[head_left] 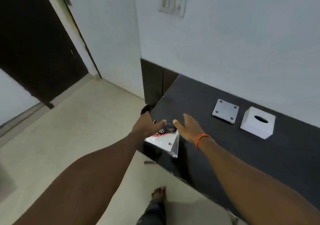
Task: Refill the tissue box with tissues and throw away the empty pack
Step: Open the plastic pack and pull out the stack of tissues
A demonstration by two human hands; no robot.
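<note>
Fingers (161, 122) of my L hand (145, 126) and R hand (188, 129) are spread and released, closing in on the tissue pack (164, 139) from either side; L fingertips look to be touching its far end, R hand just beside it, no firm hold visible. Pack: clear plastic w/ red and dark print, lying at the near-left corner of the surface (225, 146), one end overhanging the edge. Contents can't be judged; blur hides whether it is full.

Progress (judgement): early. Tissue box (258, 122), white cube w/ oval slot up, sits at approx. 3 o'clock from the pack, well apart, no tissue showing at the slot. Base plate (225, 110), grey square w/ four corner dots, lies flat between pack and box, nearer the box, so box appears opened for refilling. Left to do: lift pack, load tissues, refit plate, bin the empty pack. No bin clearly in view; a dark round object (146, 108) at 11 o'clock past the surface corner can't be identified.

Surface: dark, matte, long, set against a pale wall (225, 42). Room: switch plate (173, 6) on wall at 12 o'clock, dark door (31, 42) at 10 o'clock, pale tiled floor (78, 112); a bare foot (159, 193) at 6 o'clock.
</note>
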